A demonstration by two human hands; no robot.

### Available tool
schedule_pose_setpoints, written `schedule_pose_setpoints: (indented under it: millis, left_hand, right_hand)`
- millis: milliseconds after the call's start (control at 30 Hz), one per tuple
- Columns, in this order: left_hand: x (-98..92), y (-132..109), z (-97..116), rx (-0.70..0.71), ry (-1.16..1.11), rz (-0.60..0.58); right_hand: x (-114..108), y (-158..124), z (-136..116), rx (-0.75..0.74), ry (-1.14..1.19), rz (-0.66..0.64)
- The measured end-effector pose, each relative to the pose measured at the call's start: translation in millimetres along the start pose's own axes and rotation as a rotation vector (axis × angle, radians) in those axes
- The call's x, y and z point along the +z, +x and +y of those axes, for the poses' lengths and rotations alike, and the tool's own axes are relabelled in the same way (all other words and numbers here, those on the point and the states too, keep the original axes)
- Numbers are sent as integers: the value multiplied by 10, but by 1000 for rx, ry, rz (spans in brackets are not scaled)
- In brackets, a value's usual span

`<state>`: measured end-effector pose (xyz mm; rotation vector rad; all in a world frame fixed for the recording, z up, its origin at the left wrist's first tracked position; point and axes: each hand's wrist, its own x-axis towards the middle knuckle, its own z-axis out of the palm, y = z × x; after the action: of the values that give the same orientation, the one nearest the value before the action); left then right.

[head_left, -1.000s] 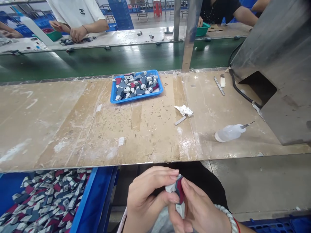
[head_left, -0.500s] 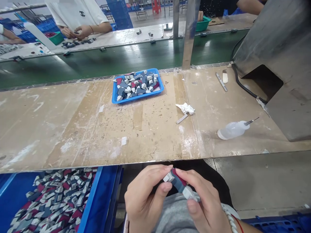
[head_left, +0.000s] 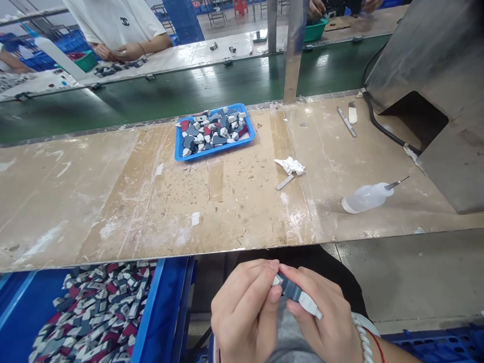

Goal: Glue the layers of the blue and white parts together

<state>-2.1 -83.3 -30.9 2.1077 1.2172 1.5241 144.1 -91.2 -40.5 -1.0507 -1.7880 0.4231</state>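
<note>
Below the table's front edge, over my lap, both hands pinch one small grey, blue and white piece. My left hand grips its left end with thumb and fingers. My right hand, with a white bead bracelet on the wrist, holds its right part, the white tip sticking out between the fingers. At the lower left, a blue crate holds many like pieces in grey, white and dark red. On the table beyond stands a small blue tray heaped with more of them.
A worn wooden table spans the view. On its right lie a squeeze bottle with a needle tip, a crumpled paper scrap and a thin metal tool. A grey metal housing stands far right. Other people work beyond a green conveyor.
The piece has turned in my fingers from upright to lying sideways, its dark red face no longer showing. My view and hands have shifted slightly to the right.
</note>
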Motion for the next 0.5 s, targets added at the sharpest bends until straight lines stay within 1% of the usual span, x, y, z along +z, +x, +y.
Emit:
schedule_pose_setpoints:
  millis: [133,233,300,400,433,500]
  left_hand:
    - [30,-52,26,75,41,61]
    - [33,-85,48,125,135,72]
    - [36,-95,61,122,175,76]
    - [42,-90,86,95,173,104]
    - [43,-83,98,82,167,100]
    - [40,-66,133,47,143,55]
  right_hand:
    - [-5,13,-53,-4,-25,1]
    - [-16,34,-53,16,-30,4]
    - [-24,36,-39,30,-2,-2]
    - [-38,27,-24,11,10,-9]
    - [-43,23,-21,8,6,-7]
    - [-54,20,-16,22,9,0]
